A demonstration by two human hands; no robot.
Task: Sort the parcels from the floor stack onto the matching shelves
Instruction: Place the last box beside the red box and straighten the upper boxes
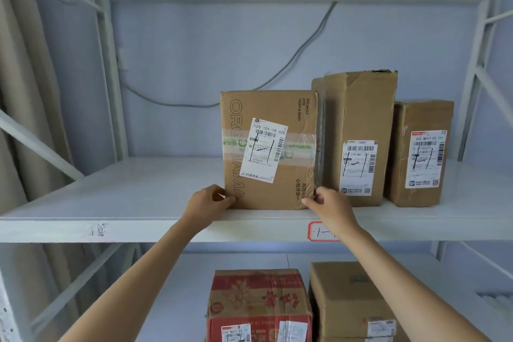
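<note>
Forearms: two bare arms reach up from the bottom of the frame toward the upper shelf.
Parcel: an upright brown carton, printed lettering running down its face and a white shipping label stuck across a band of clear tape, stands at the shelf's front edge.
Left hand: the left hand pinches the carton's lower left corner, fingers curled onto the cardboard.
Right hand: the right hand grips the lower right corner in the same way, thumb on the front face.
Handling: a stiff, taped box, it looks light enough for a fingertip hold; the tape band may be slick, so bare cardboard at the corners and side edges appears the safer purchase.
Neighbours: a taller, dented carton stands just beside it on the right, seemingly touching, and a smaller wrapped box stands beyond that.
Shelf tag: a red-bordered marker on the shelf lip is partly hidden by the right wrist.
Lower shelf: a red-printed carton and a plain brown one sit side by side below.
Backdrop: a grey cable droops across the pale wall.
</note>
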